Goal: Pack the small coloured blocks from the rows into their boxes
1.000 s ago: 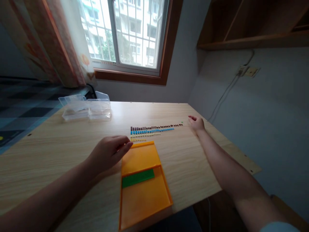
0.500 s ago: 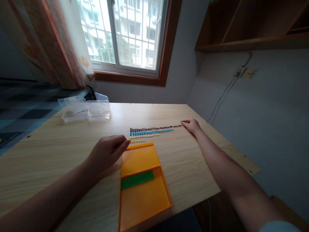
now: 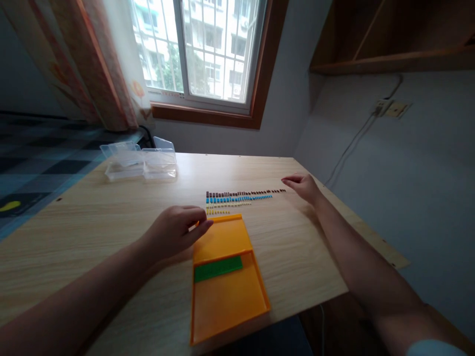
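My left hand (image 3: 178,227) is at the upper left corner of an orange plastic tray (image 3: 230,314), its fingers curled and thumb held apart, with nothing visible between them. A green strip (image 3: 218,269) lies across the tray below its dividing ridge. Beyond the tray, tiny pieces stand in rows: a dark brown row (image 3: 243,193), a blue row (image 3: 239,199), a pale row (image 3: 230,204) and a short yellow row (image 3: 218,212). Just past the right end of the brown row, my right hand (image 3: 301,185) hovers with fingertips together; no piece shows in them.
Clear plastic boxes (image 3: 143,170) with raised lids stand at the table's back left. The wooden table (image 3: 141,207) meets the wall below a barred window. A shelf (image 3: 389,62) hangs at the upper right, above a socket (image 3: 384,107) with a cable.
My right hand has lifted up and away from the end of the brown row. My left thumb has parted from the index finger. The view has shifted slightly.
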`<state>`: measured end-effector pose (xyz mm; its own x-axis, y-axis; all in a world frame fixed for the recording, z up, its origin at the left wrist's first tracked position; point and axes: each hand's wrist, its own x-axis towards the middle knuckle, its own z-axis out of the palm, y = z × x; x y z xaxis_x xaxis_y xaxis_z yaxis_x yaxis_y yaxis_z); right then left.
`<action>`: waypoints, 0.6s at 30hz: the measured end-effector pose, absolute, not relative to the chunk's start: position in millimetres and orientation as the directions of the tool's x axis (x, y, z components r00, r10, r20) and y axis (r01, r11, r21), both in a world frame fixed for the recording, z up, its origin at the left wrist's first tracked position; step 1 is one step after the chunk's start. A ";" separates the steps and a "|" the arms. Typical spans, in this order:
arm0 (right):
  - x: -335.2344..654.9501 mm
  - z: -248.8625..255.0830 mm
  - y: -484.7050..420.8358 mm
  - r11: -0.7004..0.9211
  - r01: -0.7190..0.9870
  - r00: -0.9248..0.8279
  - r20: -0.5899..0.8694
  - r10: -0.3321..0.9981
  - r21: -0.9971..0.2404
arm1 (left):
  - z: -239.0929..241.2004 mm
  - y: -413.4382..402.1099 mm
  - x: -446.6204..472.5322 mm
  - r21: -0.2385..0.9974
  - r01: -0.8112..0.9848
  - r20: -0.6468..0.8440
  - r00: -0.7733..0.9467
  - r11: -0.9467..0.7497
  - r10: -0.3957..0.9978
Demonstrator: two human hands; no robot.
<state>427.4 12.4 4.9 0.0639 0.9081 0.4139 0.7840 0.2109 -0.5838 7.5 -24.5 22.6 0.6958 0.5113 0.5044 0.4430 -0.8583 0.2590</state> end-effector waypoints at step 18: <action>261.3 19.0 -115.1 0.882 0.303 -0.941 0.031 0.336 -0.362 | 18.9 -29.5 12.0 0.267 0.392 0.340 0.816 -0.880 0.467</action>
<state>261.3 -115.1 19.0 -0.9414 0.3359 0.0309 0.3027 0.8816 -0.3621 12.0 -29.5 18.9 0.8164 0.4665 0.3403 0.3918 -0.8805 0.2669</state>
